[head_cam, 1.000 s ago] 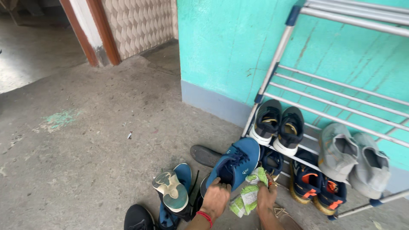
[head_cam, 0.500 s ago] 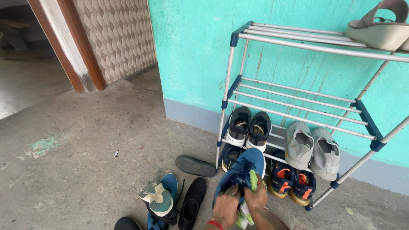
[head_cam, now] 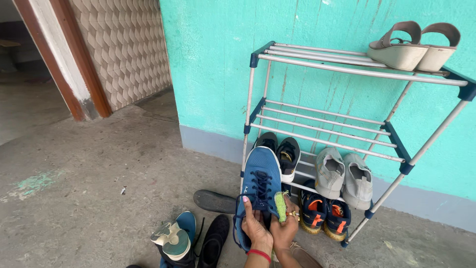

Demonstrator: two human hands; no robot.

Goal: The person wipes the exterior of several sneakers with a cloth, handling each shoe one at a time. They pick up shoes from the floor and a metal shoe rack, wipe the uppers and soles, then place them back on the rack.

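Item: blue sneaker [head_cam: 260,184], held upright, toe up, directly above both hands and in front of the shoe rack [head_cam: 317,124]. Blue mesh upper, dark blue laces, lighter sole edge; heel end hidden behind the hands.
Left hand [head_cam: 255,229]: clamped on the sneaker's lower left side, thumb up along the laces; red band at the wrist.
Right hand [head_cam: 285,229]: closed on the sneaker's lower right side and on a green cloth [head_cam: 280,205] pressed against it; rings on the fingers.
Beyond the hands: black pair, grey pair, navy-orange pair on the rack.
Left of the hands, on the floor: a loose black shoe [head_cam: 214,241].
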